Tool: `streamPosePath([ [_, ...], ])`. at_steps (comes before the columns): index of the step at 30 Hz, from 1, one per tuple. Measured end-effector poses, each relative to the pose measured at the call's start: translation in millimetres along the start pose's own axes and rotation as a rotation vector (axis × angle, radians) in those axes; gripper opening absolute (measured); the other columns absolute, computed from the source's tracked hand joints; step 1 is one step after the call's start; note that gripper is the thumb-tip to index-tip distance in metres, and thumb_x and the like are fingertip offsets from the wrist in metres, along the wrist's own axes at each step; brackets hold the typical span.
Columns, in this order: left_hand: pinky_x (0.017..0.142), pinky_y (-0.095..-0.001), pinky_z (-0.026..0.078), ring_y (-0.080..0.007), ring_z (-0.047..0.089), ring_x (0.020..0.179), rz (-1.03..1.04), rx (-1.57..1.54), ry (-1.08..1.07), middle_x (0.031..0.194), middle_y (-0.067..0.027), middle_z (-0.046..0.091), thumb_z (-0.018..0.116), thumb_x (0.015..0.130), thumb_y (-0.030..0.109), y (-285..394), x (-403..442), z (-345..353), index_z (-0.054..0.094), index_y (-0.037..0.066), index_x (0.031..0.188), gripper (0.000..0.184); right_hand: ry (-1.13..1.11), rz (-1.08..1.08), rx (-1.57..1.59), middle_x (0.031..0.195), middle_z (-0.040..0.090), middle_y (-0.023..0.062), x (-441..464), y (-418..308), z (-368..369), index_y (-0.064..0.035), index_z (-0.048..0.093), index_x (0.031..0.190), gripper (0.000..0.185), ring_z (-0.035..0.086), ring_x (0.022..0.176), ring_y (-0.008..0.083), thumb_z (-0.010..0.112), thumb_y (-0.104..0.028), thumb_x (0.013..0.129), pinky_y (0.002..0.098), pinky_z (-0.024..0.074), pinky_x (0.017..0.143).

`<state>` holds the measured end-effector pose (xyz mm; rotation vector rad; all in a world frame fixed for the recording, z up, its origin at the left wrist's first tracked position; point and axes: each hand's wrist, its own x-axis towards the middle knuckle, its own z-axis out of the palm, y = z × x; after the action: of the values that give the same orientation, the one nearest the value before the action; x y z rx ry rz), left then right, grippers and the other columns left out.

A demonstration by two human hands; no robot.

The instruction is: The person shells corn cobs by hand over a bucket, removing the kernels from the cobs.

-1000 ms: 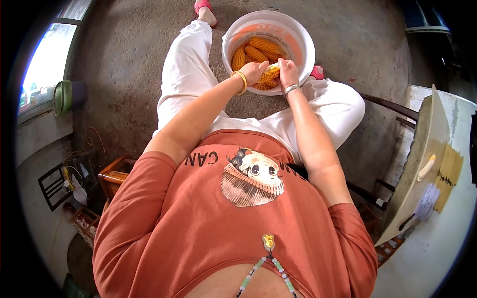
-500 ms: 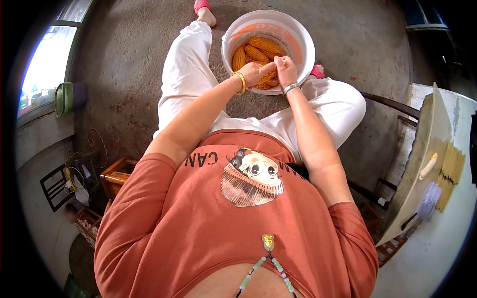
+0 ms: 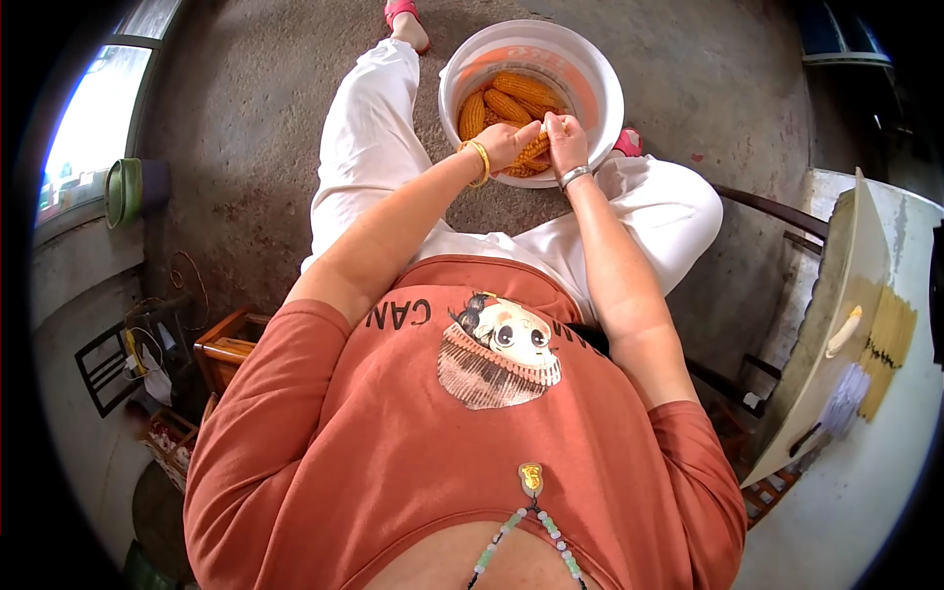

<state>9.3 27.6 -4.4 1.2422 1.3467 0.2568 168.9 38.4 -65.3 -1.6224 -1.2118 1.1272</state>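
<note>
A white bucket (image 3: 606, 93) stands on the floor between the person's legs, with several yellow corn cobs (image 3: 507, 106) inside. Over its near side, my left hand (image 3: 501, 147), wearing a gold bracelet, is closed round one end of a corn cob (image 3: 534, 152). My right hand (image 3: 567, 145), with a silver bracelet at the wrist, pinches the same cob from the right, fingers bent over its upper end. The two hands nearly touch, and they hide much of the cob. Loose kernels, if any, are too small to make out.
At the right, a board-topped table (image 3: 821, 324) carries a small pale yellow object (image 3: 845, 331). A wooden piece of furniture (image 3: 224, 354) stands at the left. Below the window hangs a green container (image 3: 124, 194). A dark curved bar (image 3: 772, 207) runs near the right knee.
Compared with one second ago, my right hand has shifted slightly left and its fingers have bent over the cob. My left thumb has moved up and right, and less of the cob shows.
</note>
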Motion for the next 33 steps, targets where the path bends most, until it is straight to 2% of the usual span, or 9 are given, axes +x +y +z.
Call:
streamPosePath([
  [6,0.040,-0.0323,0.042,-0.0208,0.053,0.041,-0.042,-0.026,0.069,0.055,-0.0113,0.054,0.033,0.091,0.058,-5.8,7.7,1.9,0.065,-0.001,0.091,0.067,-0.004,0.004,0.051,0.075,0.061,0.0117,5.1,13.7,1.0,0.0007,0.056,0.083,0.038,0.059,0.071,0.0207,0.059,-0.037,0.084,0.0330,0.0466,0.068],
  [9,0.045,-0.0360,0.042,-0.0228,0.054,0.046,-0.033,-0.012,0.088,0.058,-0.0124,0.056,0.031,0.093,0.051,-1.4,3.9,2.4,0.064,-0.001,0.087,0.062,-0.016,0.040,0.115,0.075,0.055,0.0020,8.9,20.2,2.2,-0.0044,0.054,0.085,0.023,0.052,0.066,0.0102,0.059,-0.026,0.087,0.0264,0.0470,0.060],
  [11,0.046,-0.0365,0.042,-0.0234,0.055,0.048,0.012,-0.039,0.147,0.061,-0.0137,0.056,0.031,0.093,0.051,-6.9,5.6,6.2,0.063,-0.001,0.085,0.062,-0.005,0.075,0.188,0.076,0.056,0.0033,10.6,20.9,3.3,-0.0040,0.053,0.087,0.023,0.055,0.064,0.0123,0.058,-0.026,0.087,0.0274,0.0491,0.056],
  [17,0.049,-0.0239,0.048,-0.0116,0.055,0.062,-0.020,-0.366,0.079,0.084,-0.0082,0.058,0.039,0.095,0.045,-14.4,10.9,2.1,0.059,0.004,0.101,0.046,-0.008,0.286,0.416,0.074,0.057,0.0060,7.2,-0.9,-2.2,-0.0042,0.053,0.087,0.026,0.059,0.055,0.0165,0.052,-0.030,0.085,0.0293,0.0499,0.040],
  [20,0.044,-0.0223,0.044,-0.0094,0.053,0.057,0.077,-0.561,0.026,0.075,-0.0055,0.057,0.040,0.094,0.046,-20.5,7.2,-0.9,0.058,0.005,0.097,0.044,-0.043,0.361,0.446,0.073,0.057,0.0062,4.6,-14.8,-8.9,-0.0050,0.053,0.087,0.027,0.058,0.054,0.0163,0.052,-0.032,0.085,0.0289,0.0497,0.039],
  [24,0.040,-0.0199,0.033,-0.0054,0.047,0.048,0.109,-0.360,-0.098,0.063,-0.0004,0.054,0.043,0.093,0.046,-7.7,-15.5,-14.4,0.057,0.007,0.096,0.041,0.018,0.459,0.492,0.071,0.057,0.0062,-6.7,-39.6,-8.7,-0.0058,0.054,0.087,0.029,0.058,0.052,0.0163,0.052,-0.034,0.085,0.0280,0.0496,0.040],
  [28,0.045,-0.0228,0.037,-0.0074,0.047,0.050,0.304,-0.121,0.042,0.063,-0.0008,0.054,0.045,0.093,0.046,-17.5,-12.2,-0.6,0.056,0.005,0.091,0.042,0.024,0.427,0.408,0.069,0.057,0.0072,0.3,-26.2,-9.0,-0.0026,0.055,0.081,0.032,0.057,0.052,0.0175,0.051,-0.034,0.084,0.0295,0.0493,0.042],
  [32,0.061,-0.0348,0.043,-0.0233,0.055,0.063,0.362,0.126,0.207,0.067,-0.0110,0.056,0.040,0.095,0.041,-20.7,-4.5,7.1,0.057,0.003,0.090,0.042,0.073,0.348,0.296,0.068,0.058,0.0102,7.0,-13.3,-7.6,0.0058,0.058,0.074,0.043,0.058,0.056,0.0196,0.050,-0.035,0.084,0.0327,0.0483,0.048],
  [33,0.068,-0.0407,0.043,-0.0343,0.056,0.072,0.383,0.169,0.248,0.074,-0.0181,0.058,0.037,0.095,0.041,-20.6,-4.9,9.1,0.057,0.002,0.090,0.044,0.082,0.341,0.277,0.069,0.059,0.0105,7.0,-13.3,-7.7,0.0066,0.059,0.074,0.045,0.058,0.057,0.0197,0.050,-0.036,0.084,0.0327,0.0479,0.048],
])
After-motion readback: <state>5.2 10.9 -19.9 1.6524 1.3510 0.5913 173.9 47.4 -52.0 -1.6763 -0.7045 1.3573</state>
